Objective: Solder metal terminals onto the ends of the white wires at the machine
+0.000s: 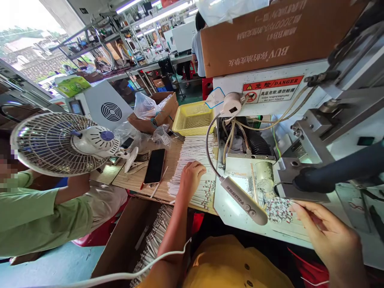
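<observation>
My left hand point(192, 176) rests above a spread row of thin white wires point(192, 150) on the wooden table, its fingers curled together; whatever they hold is hidden. Small red-and-white ends point(207, 196) show on the wires at the near side. At the right, my right hand point(327, 228) has thumb and forefinger pinched at the edge of a pile of small white and red parts point(277, 210); the thing between the tips is too small to name. The pile lies on the machine's pale base, behind the head of a gooseneck lamp point(244, 200).
A machine with a danger label point(273, 90) and a black-handled lever point(336, 172) stands at the right. A yellow basket point(193, 127), a phone point(154, 166) and a fan point(66, 144) are left. A box of wires point(153, 236) sits below. A co-worker in green point(45, 216) sits left.
</observation>
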The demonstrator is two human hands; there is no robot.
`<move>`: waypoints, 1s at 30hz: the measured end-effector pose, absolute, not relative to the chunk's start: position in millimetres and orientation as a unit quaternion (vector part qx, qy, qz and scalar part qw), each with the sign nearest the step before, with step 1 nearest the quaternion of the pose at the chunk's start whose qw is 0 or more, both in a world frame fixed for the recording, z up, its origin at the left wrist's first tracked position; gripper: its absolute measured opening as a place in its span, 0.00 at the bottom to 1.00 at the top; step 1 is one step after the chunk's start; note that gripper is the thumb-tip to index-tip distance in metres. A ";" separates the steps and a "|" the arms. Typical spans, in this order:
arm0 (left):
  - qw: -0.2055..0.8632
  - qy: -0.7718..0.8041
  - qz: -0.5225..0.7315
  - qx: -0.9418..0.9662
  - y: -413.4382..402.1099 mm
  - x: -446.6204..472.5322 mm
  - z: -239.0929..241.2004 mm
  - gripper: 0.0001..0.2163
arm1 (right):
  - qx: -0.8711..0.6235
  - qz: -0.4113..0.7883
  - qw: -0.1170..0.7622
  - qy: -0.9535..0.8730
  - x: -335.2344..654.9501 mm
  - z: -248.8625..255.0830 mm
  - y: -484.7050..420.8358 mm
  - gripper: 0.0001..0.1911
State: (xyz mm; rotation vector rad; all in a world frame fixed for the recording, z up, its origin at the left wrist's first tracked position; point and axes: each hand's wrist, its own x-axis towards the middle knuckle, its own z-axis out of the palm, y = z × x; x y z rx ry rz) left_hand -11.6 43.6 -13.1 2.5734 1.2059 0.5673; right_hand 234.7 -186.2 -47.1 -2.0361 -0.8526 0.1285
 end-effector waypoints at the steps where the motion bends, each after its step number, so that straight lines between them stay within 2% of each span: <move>1: 0.119 0.411 0.198 0.882 44.2 -11.6 -13.9 0.07 | -0.825 0.052 0.446 -0.342 234.6 -46.7 -186.3 0.23; 11: 0.101 0.426 0.188 0.879 47.8 -11.4 -16.7 0.05 | -0.812 0.054 0.447 -0.371 235.7 -48.0 -185.8 0.19; 19: 0.170 0.380 0.287 0.863 47.1 -15.0 -6.0 0.07 | -0.786 0.049 0.455 -0.417 236.9 -44.9 -182.9 0.15; 23: 0.188 0.310 0.285 0.888 26.4 -3.8 5.7 0.09 | -0.741 0.169 0.508 -0.406 224.8 -33.3 -172.8 0.11; 27: 0.285 0.252 0.196 0.904 2.5 18.0 3.6 0.12 | -0.673 0.323 0.548 -0.376 207.6 -24.2 -158.4 0.15; 30: 0.332 0.222 0.145 0.905 -11.2 36.7 -6.0 0.12 | -0.640 0.383 0.563 -0.357 199.6 -23.7 -151.2 0.16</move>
